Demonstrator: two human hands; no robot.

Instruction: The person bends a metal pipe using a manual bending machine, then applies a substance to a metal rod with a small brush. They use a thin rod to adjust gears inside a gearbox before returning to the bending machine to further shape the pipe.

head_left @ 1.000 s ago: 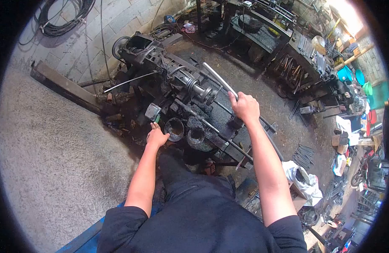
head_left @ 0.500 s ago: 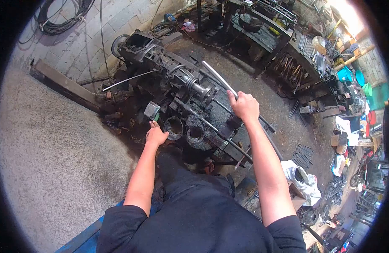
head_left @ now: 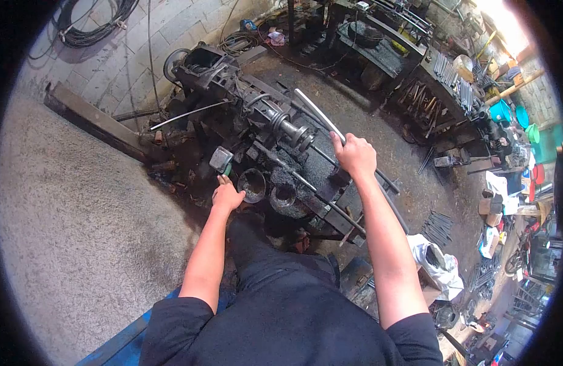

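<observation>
My left hand [head_left: 228,196] has its fingers stretched out, the tips right at a green part [head_left: 227,170] on the lower edge of a small grey box [head_left: 220,158]. My right hand [head_left: 357,156] is wrapped round a long metal rod [head_left: 313,108], whose bright end points up and left, away from me. Between my hands lies a greasy lathe-like machine [head_left: 272,116] with a round spindle [head_left: 298,135]. A thin bar [head_left: 312,185] runs from its middle toward the lower right. Two round bowls [head_left: 251,185] with dark contents sit just right of my left hand.
A steel beam [head_left: 98,125] lies on the floor at left, below a coiled cable [head_left: 92,30] on the wall. Behind is a workbench [head_left: 379,52] with bundled rods [head_left: 444,66]. Loose dark rods [head_left: 438,227] and a white sack [head_left: 439,271] are at right.
The view has shifted very slightly. Both hands stay where they were, the left at the green part and the right on the metal rod.
</observation>
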